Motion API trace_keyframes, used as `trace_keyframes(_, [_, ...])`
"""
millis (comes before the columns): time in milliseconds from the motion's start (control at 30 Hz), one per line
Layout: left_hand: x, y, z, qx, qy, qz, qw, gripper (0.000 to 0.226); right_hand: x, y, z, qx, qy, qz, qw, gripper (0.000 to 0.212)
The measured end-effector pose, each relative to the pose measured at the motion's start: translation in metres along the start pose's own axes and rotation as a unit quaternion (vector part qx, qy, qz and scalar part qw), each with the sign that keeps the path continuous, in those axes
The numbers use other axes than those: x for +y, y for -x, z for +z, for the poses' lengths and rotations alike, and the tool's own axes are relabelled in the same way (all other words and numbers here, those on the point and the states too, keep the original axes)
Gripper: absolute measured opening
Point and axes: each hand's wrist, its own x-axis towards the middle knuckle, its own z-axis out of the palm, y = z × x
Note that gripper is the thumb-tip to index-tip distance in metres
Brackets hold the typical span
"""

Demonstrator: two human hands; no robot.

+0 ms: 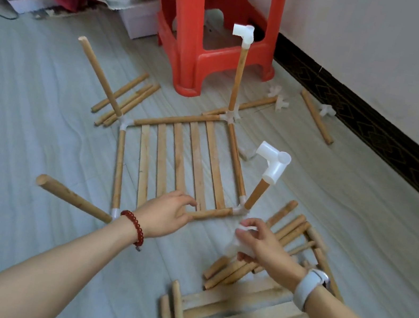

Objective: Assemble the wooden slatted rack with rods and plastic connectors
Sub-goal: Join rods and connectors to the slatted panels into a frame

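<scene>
Behind slatted rack (183,159), red stool (211,33)

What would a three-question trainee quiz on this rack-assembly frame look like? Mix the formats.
1. True or false: the left hand grips the front rod of the slatted frame.
2. How many upright rods on the frame's corners are already capped with a white connector? A) one B) two C) four
3. Fill in: the right hand holds a white plastic ____.

Key:
1. True; its fingers curl round the rod's free end.
2. B; the far-right upright and near-right upright are capped, the two left ones are bare.
3. connector.
</scene>
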Motion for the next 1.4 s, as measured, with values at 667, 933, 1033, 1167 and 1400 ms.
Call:
trace_keyframes(667, [-0.106, 0.152, -0.114, 0.369, 0.313, -0.047, 0.874, 0.025, -0.177, 0.027, 0.212, -0.043, -0.059, -0.295, 0.953, 0.007])
trace_keyframes(933, [-0.108, 0.162, -0.083, 0.319, 0.417, -0.024, 0.851, 0.037, -0.172, 0.023, 0.229, -0.021, 0.001, -0.336, 0.942, 0.008])
trace_keyframes(1033, [-0.103, 0.158, -0.086, 0.330, 0.408, 0.007, 0.851, 0.043, -0.175, 0.023, 0.220, -0.036, 0.048, -0.336, 0.940, 0.010])
trace_keyframes(1167, [-0.093, 0.151, -0.089, 0.361, 0.374, 0.023, 0.854, 0.050, -0.174, 0.024, 0.217, -0.026, 0.080, -0.336, 0.938, 0.004])
trace_keyframes(1400, [-0.099, 0.157, -0.095, 0.385, 0.319, 0.053, 0.864, 0.049, -0.180, 0.028, 0.219, -0.023, 0.131, -0.376, 0.917, 0.019])
